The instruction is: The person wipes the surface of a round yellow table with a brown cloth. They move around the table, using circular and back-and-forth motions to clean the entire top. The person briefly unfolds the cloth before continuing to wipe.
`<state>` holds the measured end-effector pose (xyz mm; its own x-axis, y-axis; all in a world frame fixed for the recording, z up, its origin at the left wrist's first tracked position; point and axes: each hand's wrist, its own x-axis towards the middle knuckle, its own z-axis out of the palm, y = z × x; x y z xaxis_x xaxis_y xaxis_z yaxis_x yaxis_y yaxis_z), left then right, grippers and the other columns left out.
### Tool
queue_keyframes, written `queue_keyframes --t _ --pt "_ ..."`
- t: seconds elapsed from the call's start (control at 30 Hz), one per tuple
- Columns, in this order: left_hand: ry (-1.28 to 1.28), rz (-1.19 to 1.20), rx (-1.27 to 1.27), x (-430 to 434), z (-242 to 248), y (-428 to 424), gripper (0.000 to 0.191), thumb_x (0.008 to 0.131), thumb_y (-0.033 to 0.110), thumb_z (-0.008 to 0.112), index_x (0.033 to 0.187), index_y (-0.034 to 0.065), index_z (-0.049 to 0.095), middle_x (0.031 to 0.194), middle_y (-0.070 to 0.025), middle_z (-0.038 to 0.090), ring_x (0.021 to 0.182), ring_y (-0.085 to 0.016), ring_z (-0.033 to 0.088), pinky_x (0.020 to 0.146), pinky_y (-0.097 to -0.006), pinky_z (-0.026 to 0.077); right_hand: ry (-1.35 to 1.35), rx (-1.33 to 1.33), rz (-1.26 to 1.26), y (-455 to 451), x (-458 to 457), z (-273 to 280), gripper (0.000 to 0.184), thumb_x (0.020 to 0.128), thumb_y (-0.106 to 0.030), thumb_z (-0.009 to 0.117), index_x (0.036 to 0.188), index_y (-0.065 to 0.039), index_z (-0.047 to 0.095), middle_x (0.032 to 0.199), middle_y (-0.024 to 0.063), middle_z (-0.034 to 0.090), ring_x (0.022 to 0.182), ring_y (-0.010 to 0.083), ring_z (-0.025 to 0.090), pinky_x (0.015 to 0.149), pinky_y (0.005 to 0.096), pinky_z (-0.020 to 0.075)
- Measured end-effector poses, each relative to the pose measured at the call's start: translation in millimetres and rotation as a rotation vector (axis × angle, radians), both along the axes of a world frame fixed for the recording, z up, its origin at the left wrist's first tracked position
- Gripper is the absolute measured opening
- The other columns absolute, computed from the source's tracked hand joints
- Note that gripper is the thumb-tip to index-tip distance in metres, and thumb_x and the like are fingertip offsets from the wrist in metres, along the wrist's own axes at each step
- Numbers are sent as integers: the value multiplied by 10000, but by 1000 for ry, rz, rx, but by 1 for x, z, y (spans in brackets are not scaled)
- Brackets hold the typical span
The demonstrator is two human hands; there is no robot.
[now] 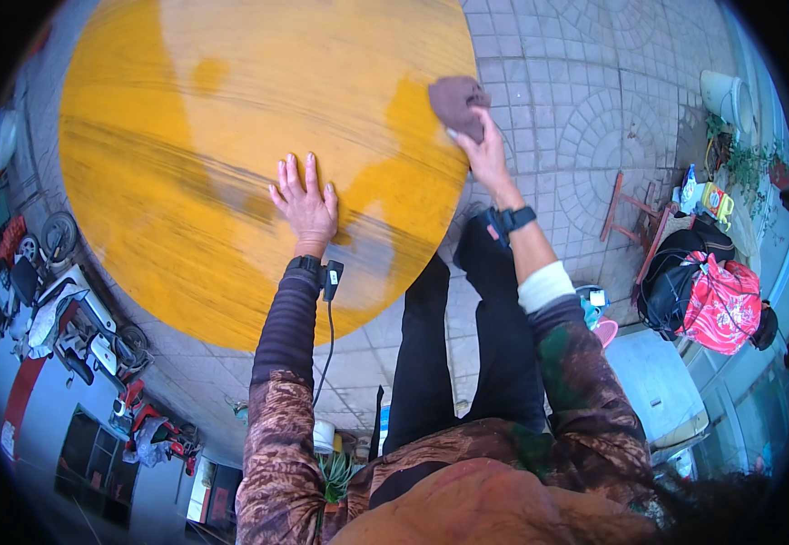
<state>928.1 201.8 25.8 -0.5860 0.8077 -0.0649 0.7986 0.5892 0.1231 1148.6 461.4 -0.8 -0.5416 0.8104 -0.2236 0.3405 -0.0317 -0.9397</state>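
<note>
A large round yellow tabletop [251, 136] with dark streaks and glossy, wet-looking patches lies before me. My left hand [307, 208] rests on its lower middle, palm down with the fingers apart and nothing in it. At the tabletop's right edge, my right hand [486, 150] grips a brownish-purple cloth [458, 102], which partly overhangs the rim. Straps with small dark devices are on both wrists, and a cable runs down from the left one.
Paved ground [544, 102] surrounds the tabletop. On the right are a white bucket [725, 99], a wooden folding stand [629, 208], a yellow jug [716, 202] and a red patterned bag [721, 303]. Parked motor scooters [85, 306] stand at the left, and a potted plant [336, 473] is below.
</note>
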Motion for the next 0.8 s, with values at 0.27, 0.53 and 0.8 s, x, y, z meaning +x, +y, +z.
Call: queue_keyframes --t 0.27,0.53,0.8 --pt "-36 -2 4 0 1 -3 671 933 359 536 1558 178 373 1630 -170 258 1518 -375 208 1192 -628 100 63 86 84 53 -25 -11 413 858 7 723 1234 -9 551 1198 79 598 1153 166 568 1001 326 467" --pt "-54 -17 -24 -6 3 -2 641 950 353 492 1545 143 376 1621 -205 258 1510 -421 204 1195 -628 90 -1 206 304 215 -158 -5 399 866 -92 739 1219 -37 562 1156 129 650 1138 234 614 966 356 492" --pt "-160 18 -168 -7 20 2 666 953 329 539 1562 154 335 1636 -203 202 1521 -429 154 1207 -637 95 96 125 346 306 -306 13 453 848 -173 791 1227 -71 564 1131 174 701 1099 331 664 958 413 516"
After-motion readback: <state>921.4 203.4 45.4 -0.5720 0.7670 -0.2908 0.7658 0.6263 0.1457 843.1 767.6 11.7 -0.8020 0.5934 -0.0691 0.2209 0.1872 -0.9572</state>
